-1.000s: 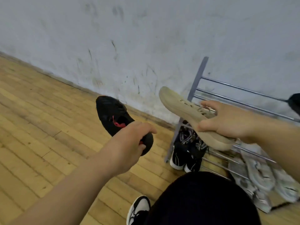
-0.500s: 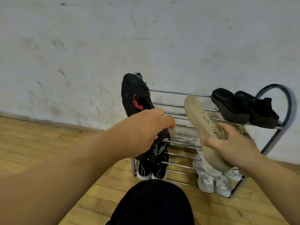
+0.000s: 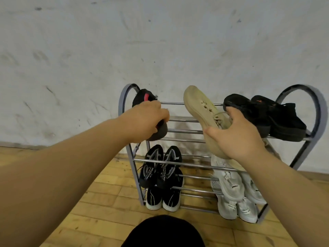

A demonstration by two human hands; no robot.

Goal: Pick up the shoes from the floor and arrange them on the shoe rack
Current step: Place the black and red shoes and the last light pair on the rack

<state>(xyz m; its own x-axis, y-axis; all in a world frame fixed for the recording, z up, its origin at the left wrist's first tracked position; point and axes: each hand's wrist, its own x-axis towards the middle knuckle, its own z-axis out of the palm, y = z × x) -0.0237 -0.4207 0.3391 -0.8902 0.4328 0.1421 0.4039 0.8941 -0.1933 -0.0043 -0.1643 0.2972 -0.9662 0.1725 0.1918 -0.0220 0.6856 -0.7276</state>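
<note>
Black shoe (image 3: 140,100) hangs over the left end of the shoe rack's (image 3: 185,120) top tier, left hand (image 3: 147,120) fingers curled around it; right hand (image 3: 238,138) fingers grip a beige sneaker (image 3: 197,107) beside a black pair (image 3: 267,118).

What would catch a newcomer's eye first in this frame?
Two bare arms reach in from below: the left hand grips a black shoe at the top-left of the shoe rack, and the right hand holds a beige shoe tilted over its top tier. A dark pair sits top right; black sneakers and white sneakers fill the lower tiers.
</note>
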